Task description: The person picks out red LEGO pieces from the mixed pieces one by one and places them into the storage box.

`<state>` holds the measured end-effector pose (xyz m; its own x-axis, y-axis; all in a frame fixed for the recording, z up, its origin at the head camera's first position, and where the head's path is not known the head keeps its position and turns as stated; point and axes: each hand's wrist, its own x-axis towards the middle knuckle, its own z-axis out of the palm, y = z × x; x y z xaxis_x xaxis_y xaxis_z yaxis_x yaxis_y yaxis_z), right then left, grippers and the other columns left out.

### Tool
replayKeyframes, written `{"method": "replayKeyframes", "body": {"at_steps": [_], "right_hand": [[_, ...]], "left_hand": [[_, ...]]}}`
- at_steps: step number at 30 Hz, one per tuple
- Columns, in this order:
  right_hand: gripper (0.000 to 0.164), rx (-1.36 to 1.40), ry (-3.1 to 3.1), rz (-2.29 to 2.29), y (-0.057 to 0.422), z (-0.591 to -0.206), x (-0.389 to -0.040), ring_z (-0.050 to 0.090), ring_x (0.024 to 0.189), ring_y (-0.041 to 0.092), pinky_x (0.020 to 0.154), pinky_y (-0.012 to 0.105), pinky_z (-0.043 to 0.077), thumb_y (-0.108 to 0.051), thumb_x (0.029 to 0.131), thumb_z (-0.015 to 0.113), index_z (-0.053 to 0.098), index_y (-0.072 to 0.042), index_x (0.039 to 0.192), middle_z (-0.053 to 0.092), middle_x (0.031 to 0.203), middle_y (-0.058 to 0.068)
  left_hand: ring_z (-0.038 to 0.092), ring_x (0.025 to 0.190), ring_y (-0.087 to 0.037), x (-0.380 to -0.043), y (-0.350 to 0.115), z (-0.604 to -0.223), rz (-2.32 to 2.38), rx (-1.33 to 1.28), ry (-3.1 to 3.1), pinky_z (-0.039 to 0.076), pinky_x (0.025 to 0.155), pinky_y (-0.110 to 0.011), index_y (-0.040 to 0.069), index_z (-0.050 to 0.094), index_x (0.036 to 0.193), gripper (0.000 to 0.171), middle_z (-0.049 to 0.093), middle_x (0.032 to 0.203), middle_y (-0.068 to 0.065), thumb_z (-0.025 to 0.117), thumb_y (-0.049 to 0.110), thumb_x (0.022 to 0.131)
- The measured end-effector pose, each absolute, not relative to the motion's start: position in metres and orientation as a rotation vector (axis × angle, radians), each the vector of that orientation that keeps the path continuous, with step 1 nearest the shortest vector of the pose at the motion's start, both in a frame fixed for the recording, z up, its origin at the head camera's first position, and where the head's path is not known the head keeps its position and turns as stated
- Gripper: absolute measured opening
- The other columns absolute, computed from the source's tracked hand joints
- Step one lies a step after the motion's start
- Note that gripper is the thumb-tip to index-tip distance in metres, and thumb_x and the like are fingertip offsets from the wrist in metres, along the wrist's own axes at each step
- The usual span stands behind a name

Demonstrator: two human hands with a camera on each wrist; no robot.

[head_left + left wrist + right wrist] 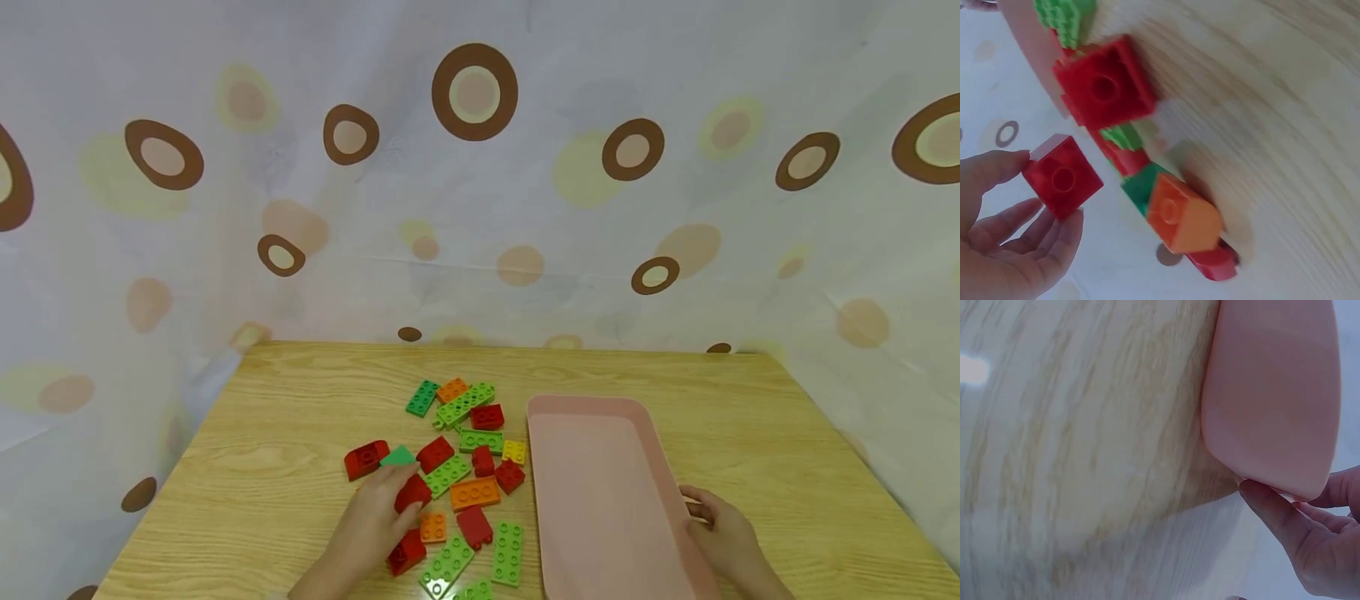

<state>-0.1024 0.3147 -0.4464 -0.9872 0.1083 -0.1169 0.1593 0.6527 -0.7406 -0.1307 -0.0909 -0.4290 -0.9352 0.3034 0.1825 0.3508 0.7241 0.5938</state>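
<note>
Between thumb and fingertips my left hand pinches a red toy brick, with the brick's hollow underside facing the left wrist view. In the head view this red brick shows beside the fingers, over the left part of the brick pile. A green piece lies just beyond the knuckles, and a red brick lies close below the hand. On the other side, my right hand grips the edge of a shallow pink tray, thumb and fingers at its rim.
Several bricks lie loose left of the tray, among them an orange plate, a light green plate and a yellow brick. A patterned curtain hangs behind the wooden table.
</note>
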Motion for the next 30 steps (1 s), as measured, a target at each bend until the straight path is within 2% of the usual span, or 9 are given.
{"method": "replayKeyframes", "body": {"at_steps": [4, 5, 7, 12, 19, 30], "right_hand": [[0.041, 0.243, 2.789, -1.263, 0.315, -0.445, -0.102, 0.057, 0.087, 0.033, 0.064, 0.035, 0.051, 0.007, 0.078, 0.047, 0.040, 0.013, 0.118, 0.055, 0.103, 0.032], [0.041, 0.247, 2.788, -1.270, 0.314, -0.445, -0.102, 0.057, 0.088, 0.033, 0.064, 0.035, 0.051, 0.007, 0.078, 0.047, 0.040, 0.013, 0.118, 0.055, 0.103, 0.032], [0.041, 0.248, 2.788, -1.281, 0.314, -0.446, -0.102, 0.057, 0.088, 0.033, 0.065, 0.034, 0.051, 0.007, 0.078, 0.047, 0.040, 0.013, 0.118, 0.055, 0.104, 0.032], [0.040, 0.229, 2.813, -1.313, 0.312, -0.448, -0.102, 0.058, 0.087, 0.032, 0.064, 0.033, 0.051, 0.009, 0.077, 0.048, 0.041, 0.013, 0.116, 0.056, 0.102, 0.032], [0.041, 0.255, 2.811, -1.313, 0.311, -0.452, -0.102, 0.058, 0.087, 0.030, 0.064, 0.033, 0.051, 0.008, 0.077, 0.048, 0.043, 0.010, 0.117, 0.057, 0.102, 0.030], [0.040, 0.229, 2.858, -1.345, 0.313, -0.452, -0.100, 0.059, 0.083, 0.030, 0.062, 0.032, 0.051, 0.010, 0.076, 0.049, 0.043, 0.012, 0.115, 0.058, 0.098, 0.031]], "left_hand": [[0.053, 0.091, -0.021, -0.126, -0.070, -0.424, -1.126, -0.609, -2.767, 0.049, 0.069, -0.028, 0.004, 0.051, 0.119, 0.043, 0.053, 0.109, -0.011, 0.064, 0.011, 0.078], [0.054, 0.085, -0.019, -0.126, -0.063, -0.423, -1.169, -0.643, -2.742, 0.049, 0.067, -0.026, 0.005, 0.051, 0.120, 0.043, 0.052, 0.108, -0.010, 0.063, 0.010, 0.079], [0.053, 0.084, -0.016, -0.126, -0.049, -0.422, -1.225, -0.714, -2.705, 0.048, 0.068, -0.023, 0.008, 0.051, 0.120, 0.042, 0.051, 0.108, -0.008, 0.062, 0.010, 0.080], [0.050, 0.093, -0.015, -0.132, -0.016, -0.421, -1.366, -0.811, -2.622, 0.046, 0.075, -0.023, 0.011, 0.056, 0.114, 0.035, 0.050, 0.107, -0.005, 0.062, 0.009, 0.080], [0.050, 0.091, -0.015, -0.146, 0.015, -0.424, -1.490, -0.850, -2.615, 0.045, 0.071, -0.020, 0.013, 0.058, 0.108, 0.030, 0.050, 0.104, -0.006, 0.063, 0.011, 0.079], [0.050, 0.090, -0.015, -0.175, 0.059, -0.430, -1.349, -0.928, -2.568, 0.044, 0.070, -0.017, 0.009, 0.055, 0.103, 0.028, 0.050, 0.102, -0.005, 0.065, 0.009, 0.077]]}}
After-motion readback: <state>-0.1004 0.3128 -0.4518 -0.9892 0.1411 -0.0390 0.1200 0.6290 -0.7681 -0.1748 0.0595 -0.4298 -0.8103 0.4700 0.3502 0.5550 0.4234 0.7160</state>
